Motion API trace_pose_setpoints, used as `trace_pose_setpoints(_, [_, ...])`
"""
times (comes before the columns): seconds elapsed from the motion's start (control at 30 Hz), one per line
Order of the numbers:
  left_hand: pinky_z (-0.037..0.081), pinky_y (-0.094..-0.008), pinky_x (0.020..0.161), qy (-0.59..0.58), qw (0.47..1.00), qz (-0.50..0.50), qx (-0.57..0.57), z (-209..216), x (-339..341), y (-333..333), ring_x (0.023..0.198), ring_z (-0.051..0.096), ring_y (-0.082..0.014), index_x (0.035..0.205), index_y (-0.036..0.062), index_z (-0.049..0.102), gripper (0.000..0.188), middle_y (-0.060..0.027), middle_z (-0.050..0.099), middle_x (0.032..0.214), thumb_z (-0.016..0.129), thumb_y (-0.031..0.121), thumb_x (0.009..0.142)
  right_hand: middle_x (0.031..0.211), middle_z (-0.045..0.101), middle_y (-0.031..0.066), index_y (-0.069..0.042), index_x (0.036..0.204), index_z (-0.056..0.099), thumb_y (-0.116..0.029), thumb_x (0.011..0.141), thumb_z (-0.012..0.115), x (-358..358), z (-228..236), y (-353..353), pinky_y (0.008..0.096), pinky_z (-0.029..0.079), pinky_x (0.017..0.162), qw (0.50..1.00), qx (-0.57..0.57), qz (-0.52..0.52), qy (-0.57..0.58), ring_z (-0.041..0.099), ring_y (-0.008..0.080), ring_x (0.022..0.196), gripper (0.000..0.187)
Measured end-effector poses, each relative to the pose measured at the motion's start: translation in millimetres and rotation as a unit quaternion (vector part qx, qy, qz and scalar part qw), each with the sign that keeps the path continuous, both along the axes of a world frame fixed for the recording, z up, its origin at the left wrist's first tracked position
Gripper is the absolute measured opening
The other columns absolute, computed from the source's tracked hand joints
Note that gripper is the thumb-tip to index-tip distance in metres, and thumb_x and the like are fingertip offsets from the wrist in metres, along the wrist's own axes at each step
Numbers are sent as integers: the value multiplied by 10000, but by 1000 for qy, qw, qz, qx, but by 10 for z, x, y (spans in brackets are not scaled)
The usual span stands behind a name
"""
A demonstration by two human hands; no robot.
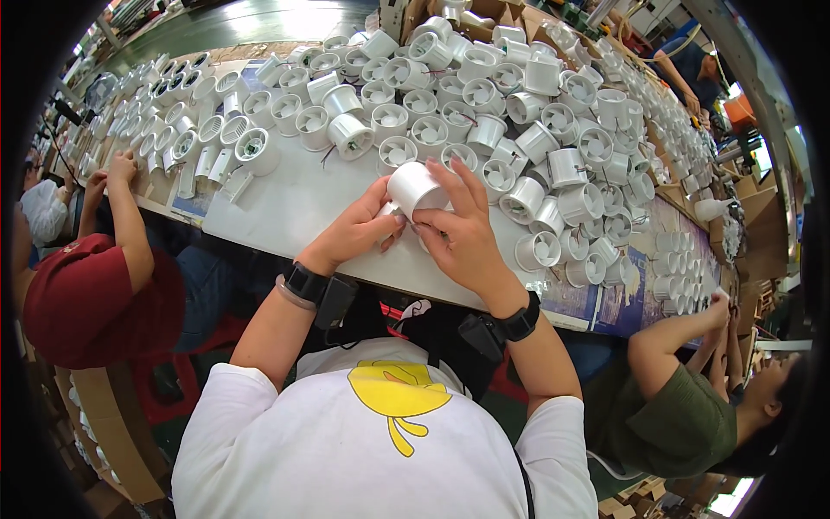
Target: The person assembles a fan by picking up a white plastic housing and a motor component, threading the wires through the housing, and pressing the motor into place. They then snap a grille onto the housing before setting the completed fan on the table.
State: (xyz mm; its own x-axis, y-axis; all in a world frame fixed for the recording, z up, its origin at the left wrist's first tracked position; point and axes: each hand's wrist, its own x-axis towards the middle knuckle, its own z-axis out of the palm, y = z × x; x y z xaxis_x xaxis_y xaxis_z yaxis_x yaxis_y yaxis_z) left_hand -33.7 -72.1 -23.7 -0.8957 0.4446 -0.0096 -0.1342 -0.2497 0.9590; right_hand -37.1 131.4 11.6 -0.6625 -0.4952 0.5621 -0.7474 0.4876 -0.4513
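Observation:
Between my two hands, above the table's near edge, is a white round plastic fan housing, tilted with its smooth side up. My left hand is closed on its left side, where a small white part shows by the fingertips. My right hand grips the housing's right side, two fingers raised over the top and the thumb and another finger pinching low. The housing's underside is hidden. Just beyond lie similar white housings with fan blades inside.
A large heap of white fan housings covers the far and right table. More white parts stand at the left. Rows of white cups are at the right. One person in red sits left, another in green right.

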Motion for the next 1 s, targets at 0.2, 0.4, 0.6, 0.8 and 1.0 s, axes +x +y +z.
trace_pose_setpoints(0.2, [451,-230,586,-6,1000,6,-17,3,13,-8,692,522,-72,1444,60,255,562,-27,543,932,490,49,934,1392,472,134,-84,907,721,-85,704,764,65,-26,-20,454,319,1074,998,-14,-46,-31,349,377,1337,207])
trace_pose_setpoints(0.4, [451,-229,587,11,1000,0,-9,-22,-1,0,687,514,-69,1458,72,240,584,-27,545,941,498,48,934,1380,472,152,-73,1022,685,-119,692,789,51,-125,-63,451,351,1049,998,-6,-41,45,374,388,1310,349])
trace_pose_setpoints(0.6, [452,-232,589,-25,998,22,52,-20,18,-12,703,514,-69,1461,78,236,589,-29,549,965,500,46,935,1300,512,159,-64,1152,596,-159,671,815,103,62,24,419,404,994,998,-36,-45,-31,464,356,1226,537])
trace_pose_setpoints(0.8, [457,-239,588,-20,998,27,48,101,-7,91,708,518,-76,1435,65,263,550,-37,550,977,497,53,937,1121,574,137,-48,1175,546,-179,670,804,222,71,103,399,454,900,981,-33,-101,-163,554,307,1066,582])
trace_pose_setpoints(1.0, [462,-262,552,-35,994,68,-82,353,10,204,720,527,-97,1359,52,328,486,-55,546,966,514,83,912,1081,581,122,-66,1156,568,-129,666,768,126,431,202,390,460,871,993,55,-98,-23,550,313,1023,533])
